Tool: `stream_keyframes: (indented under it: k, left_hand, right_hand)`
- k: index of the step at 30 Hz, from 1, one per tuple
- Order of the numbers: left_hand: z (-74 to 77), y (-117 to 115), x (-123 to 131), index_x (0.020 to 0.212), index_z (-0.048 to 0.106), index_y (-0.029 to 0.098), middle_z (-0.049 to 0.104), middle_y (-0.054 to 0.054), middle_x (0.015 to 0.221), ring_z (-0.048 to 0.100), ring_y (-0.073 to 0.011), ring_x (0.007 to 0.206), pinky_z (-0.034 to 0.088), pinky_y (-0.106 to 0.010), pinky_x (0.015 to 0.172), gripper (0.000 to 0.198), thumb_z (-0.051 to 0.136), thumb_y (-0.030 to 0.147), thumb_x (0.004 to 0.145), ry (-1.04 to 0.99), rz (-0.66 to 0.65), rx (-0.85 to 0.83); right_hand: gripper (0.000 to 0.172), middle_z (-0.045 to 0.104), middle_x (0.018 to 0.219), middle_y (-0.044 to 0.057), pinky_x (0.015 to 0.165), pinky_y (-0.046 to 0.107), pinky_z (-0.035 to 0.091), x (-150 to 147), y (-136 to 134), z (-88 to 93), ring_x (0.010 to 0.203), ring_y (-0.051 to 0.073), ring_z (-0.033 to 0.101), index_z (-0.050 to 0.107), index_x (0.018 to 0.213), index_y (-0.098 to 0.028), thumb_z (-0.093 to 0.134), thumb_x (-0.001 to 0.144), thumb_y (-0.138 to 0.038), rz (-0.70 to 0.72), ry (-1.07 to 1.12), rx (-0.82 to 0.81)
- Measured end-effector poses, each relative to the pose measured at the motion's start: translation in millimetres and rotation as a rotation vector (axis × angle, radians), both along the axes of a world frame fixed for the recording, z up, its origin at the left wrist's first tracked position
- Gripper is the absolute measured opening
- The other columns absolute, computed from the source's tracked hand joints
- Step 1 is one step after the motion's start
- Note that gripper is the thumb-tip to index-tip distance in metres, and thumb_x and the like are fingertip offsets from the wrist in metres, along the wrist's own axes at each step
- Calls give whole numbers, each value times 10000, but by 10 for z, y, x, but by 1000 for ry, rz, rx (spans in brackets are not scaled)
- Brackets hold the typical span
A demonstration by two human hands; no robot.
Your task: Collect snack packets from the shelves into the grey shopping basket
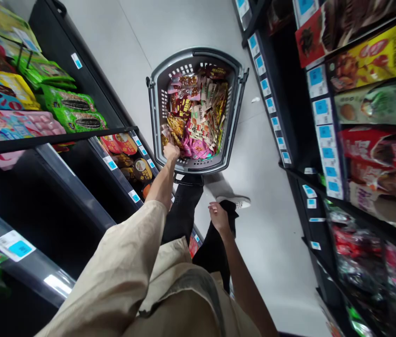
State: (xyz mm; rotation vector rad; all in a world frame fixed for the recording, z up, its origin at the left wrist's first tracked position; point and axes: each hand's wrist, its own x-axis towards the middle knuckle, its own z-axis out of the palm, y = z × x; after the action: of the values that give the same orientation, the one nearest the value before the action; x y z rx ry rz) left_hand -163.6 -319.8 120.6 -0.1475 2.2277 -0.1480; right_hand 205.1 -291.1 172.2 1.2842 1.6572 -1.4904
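Note:
A grey shopping basket (235, 126) with perforated sides stands in front of me, filled with many small wrapped snacks. Inside its near left corner, my left hand (172, 152) is closed at a shiny gold snack packet (175, 125); the fingertips are partly hidden. Beside that lie cream packets with print (203, 120) and pink packets (198, 146). Dark red packets (184, 106) lie further back. My right hand (218, 216) hangs by my dark trousers, outside the basket, its fingers curled in with nothing visible in them.
Black shelves (78, 70) with green, pink and blue snack bags run along the left. Another shelf row (327, 140), with bagged snacks and blue-and-white price tags, lines the right. Pale floor (264, 187) lies between; a small white scrap (255, 99) is on it.

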Motion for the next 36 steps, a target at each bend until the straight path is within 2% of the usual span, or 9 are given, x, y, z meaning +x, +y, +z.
stream_keyframes:
  k: [5,13,16,19,22,26,31,33,36]
  left_hand:
    - [470,-207,34,1305,668,103,714,-216,1235,654,-321,1196,526,-376,931,445,416,357,1040,21,-81,17]
    - [2466,-363,513,833,757,173,729,-118,765,691,-263,894,486,-298,795,248,526,217,914,41,-241,258]
    - [3190,-287,719,643,673,175,632,-61,608,642,-220,734,453,-279,717,258,550,214,867,36,-322,413]
    - [3806,-142,941,498,522,192,479,-4,501,526,-172,597,385,-263,609,401,588,327,870,-41,-402,622]
    - [4272,90,1202,454,445,206,381,28,464,406,-138,523,314,-261,546,500,699,448,810,-260,-439,934]
    - [4671,546,1692,621,674,173,632,-10,605,581,-202,640,467,-293,661,379,829,505,718,-489,-330,1204]
    - [4884,959,2529,1097,769,148,779,-139,1136,712,-313,1035,533,-423,983,579,815,603,741,-750,65,1341]
    - [4898,1005,2797,1198,739,161,752,-155,1237,712,-320,1103,527,-443,1023,629,843,570,732,-927,40,1290]
    - [4872,1002,3037,1283,694,178,728,-144,1306,701,-314,1161,526,-430,1041,663,901,443,712,-970,-215,1212]
  right_hand:
    - [240,789,930,76,859,367,596,-91,-160,272,830,230,743,670,1005,-231,491,857,-294,-18,17,-13]
    - [110,783,875,30,810,413,623,-185,168,1429,818,283,765,661,911,-303,586,847,-352,-132,248,129]
    - [411,776,1148,103,958,488,597,-215,438,1913,1042,321,752,667,1144,-257,689,783,-452,-241,336,200]
    - [875,584,1514,160,1189,525,430,-237,778,2538,1394,339,567,551,1422,-220,851,651,-505,-374,487,150]
    - [989,580,1527,126,1231,504,380,-153,1099,3250,1422,327,535,568,1435,-236,957,550,-446,-377,650,38]
    - [609,797,1077,64,991,504,575,169,1245,4040,1037,327,739,745,1096,-201,945,591,-475,-502,719,-211]
    - [542,794,982,55,892,488,610,651,1020,4471,968,364,757,734,1042,-239,956,589,-437,-1133,824,-104]
    - [507,792,991,56,868,499,617,824,909,4516,982,381,758,727,1045,-267,940,616,-437,-1308,828,-44]
    - [508,790,1058,51,913,496,609,1007,756,4502,1047,373,746,713,1088,-287,928,646,-417,-1450,859,130]
